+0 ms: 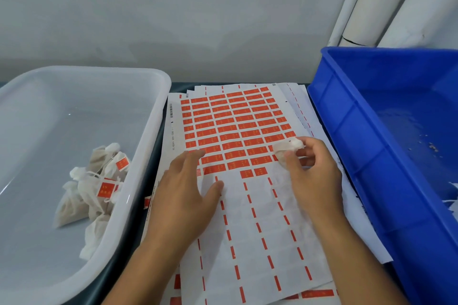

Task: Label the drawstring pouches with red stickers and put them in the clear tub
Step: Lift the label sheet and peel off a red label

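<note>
From my feed, the right hand is curled around a small white drawstring pouch, pinching it between thumb and fingertips just above the right edge of the sticker sheet. The pouch is crumpled and I can't make out any sticker on it from here.

The left hand lies flat on the sheet with its fingers straight and spread a bit, holding nothing, fingertips right at the lowest rows of red stickers. The near half of the sheet is already peeled down to bare backing with only thin red strips left between the columns; the far half is full of red rectangles. More sheets are stacked underneath it on the dark worktop.

On the left sits the clear tub, touching the sheet stack's edge. Inside, toward its right wall, there's a little pile of labelled pouches, at least two with red stickers facing up.

On the right is a blue crate, with some crumbs on its floor and a bit of white material poking in at the frame edge. White tubes lean against the wall behind it.
</note>
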Demonstrator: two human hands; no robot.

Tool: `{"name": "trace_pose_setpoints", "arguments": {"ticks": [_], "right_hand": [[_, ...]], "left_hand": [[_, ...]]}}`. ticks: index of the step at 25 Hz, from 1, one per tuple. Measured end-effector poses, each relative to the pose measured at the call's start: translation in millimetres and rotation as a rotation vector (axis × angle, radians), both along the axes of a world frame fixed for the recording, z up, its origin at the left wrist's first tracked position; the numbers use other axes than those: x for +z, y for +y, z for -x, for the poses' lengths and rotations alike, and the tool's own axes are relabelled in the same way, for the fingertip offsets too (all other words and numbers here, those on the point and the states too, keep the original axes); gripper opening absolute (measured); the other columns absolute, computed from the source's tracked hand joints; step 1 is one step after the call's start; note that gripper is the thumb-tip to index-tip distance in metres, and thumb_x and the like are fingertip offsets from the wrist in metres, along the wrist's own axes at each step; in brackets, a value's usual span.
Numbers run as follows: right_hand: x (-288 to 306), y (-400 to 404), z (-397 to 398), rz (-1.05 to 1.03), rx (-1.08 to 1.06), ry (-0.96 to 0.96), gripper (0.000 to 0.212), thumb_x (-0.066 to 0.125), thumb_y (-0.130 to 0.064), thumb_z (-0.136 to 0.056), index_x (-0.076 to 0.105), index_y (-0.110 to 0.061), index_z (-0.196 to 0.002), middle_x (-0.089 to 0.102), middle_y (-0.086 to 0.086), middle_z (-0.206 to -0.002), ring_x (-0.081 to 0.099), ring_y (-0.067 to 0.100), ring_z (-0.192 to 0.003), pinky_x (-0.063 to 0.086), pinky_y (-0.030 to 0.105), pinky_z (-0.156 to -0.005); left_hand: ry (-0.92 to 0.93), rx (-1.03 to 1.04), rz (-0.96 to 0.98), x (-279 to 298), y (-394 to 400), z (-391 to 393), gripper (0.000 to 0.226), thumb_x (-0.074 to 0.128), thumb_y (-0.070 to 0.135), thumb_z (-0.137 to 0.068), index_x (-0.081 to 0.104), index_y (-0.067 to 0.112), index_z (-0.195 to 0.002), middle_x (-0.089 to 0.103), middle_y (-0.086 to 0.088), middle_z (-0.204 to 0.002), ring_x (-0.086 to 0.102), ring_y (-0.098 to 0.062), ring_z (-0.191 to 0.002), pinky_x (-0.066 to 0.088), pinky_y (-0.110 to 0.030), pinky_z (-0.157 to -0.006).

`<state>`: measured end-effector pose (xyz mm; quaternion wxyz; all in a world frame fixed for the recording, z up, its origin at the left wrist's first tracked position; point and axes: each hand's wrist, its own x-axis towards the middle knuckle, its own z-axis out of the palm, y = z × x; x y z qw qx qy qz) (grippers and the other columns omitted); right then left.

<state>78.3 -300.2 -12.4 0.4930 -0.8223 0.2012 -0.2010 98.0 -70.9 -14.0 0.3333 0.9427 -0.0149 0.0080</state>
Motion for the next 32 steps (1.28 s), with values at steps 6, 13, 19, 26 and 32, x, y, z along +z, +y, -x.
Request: {"name": "trace_pose_setpoints", "arguments": {"ticks": [6, 13, 19, 26, 32], "right_hand": [[-3.2, -0.2, -0.8, -0.001, 0.005, 0.007, 0.03, 0.066, -0.051, -0.094, 0.054, -0.04, -0.12, 0.067, -0.021, -0.115, 0.064, -0.005, -0.086, 0.043, 0.005, -0.061], [2.0, 5.4, 0.5, 0.273, -0.141, -0.073, 0.053, 0.071, -0.043, -0.092, 0.048, -0.034, -0.139, 0.05, -0.004, -0.138, 0.051, 0.01, -0.119, 0.052, 0.031, -0.09], [2.0, 34.4, 12.1, 0.559, 0.177, 0.0, 0.048, 0.06, -0.056, -0.087, 0.065, -0.03, -0.127, 0.067, -0.006, -0.128, 0.063, 0.016, -0.115, 0.044, 0.028, -0.093], [-6.1, 34.8, 8.1, 0.628, 0.386, 0.268, 0.065, 0.055, -0.066, -0.088, 0.048, -0.038, -0.146, 0.049, -0.015, -0.148, 0.048, 0.012, -0.136, 0.04, 0.03, -0.109], [-6.7, 28.9, 9.5, 0.496, 0.388, 0.264, 0.076, 0.048, -0.075, -0.078, 0.038, -0.045, -0.147, 0.039, -0.021, -0.151, 0.042, 0.008, -0.138, 0.04, 0.032, -0.108]], "left_hand": [[0.016, -0.1, -0.027, 1.6, -14.8, 7.8, 0.076, 0.056, 0.076, -0.081, 0.017, 0.06, -0.143, 0.023, 0.026, -0.162, 0.04, -0.012, -0.145, 0.045, -0.047, -0.107], [0.064, -0.178, -0.31, -8.6, -28.3, 14.6, 0.103, 0.027, 0.093, -0.072, -0.023, 0.049, -0.15, -0.022, 0.018, -0.166, -0.011, -0.015, -0.156, 0.007, -0.046, -0.121], [-0.03, -0.184, -0.391, -9.9, -27.5, 8.9, 0.106, 0.022, 0.097, -0.07, -0.005, 0.041, -0.157, 0.006, 0.016, -0.169, 0.012, -0.017, -0.156, 0.018, -0.044, -0.122], [-0.057, -0.199, -0.389, -8.5, -21.3, 7.3, 0.098, 0.03, 0.094, -0.073, 0.009, 0.046, -0.155, 0.024, 0.02, -0.162, 0.028, -0.015, -0.148, 0.029, -0.041, -0.119], [0.101, -0.058, -0.196, -1.2, -4.9, -2.7, 0.095, 0.039, 0.09, -0.071, -0.001, 0.055, -0.15, -0.002, 0.014, -0.169, 0.009, -0.023, -0.157, 0.022, -0.053, -0.119]]}}
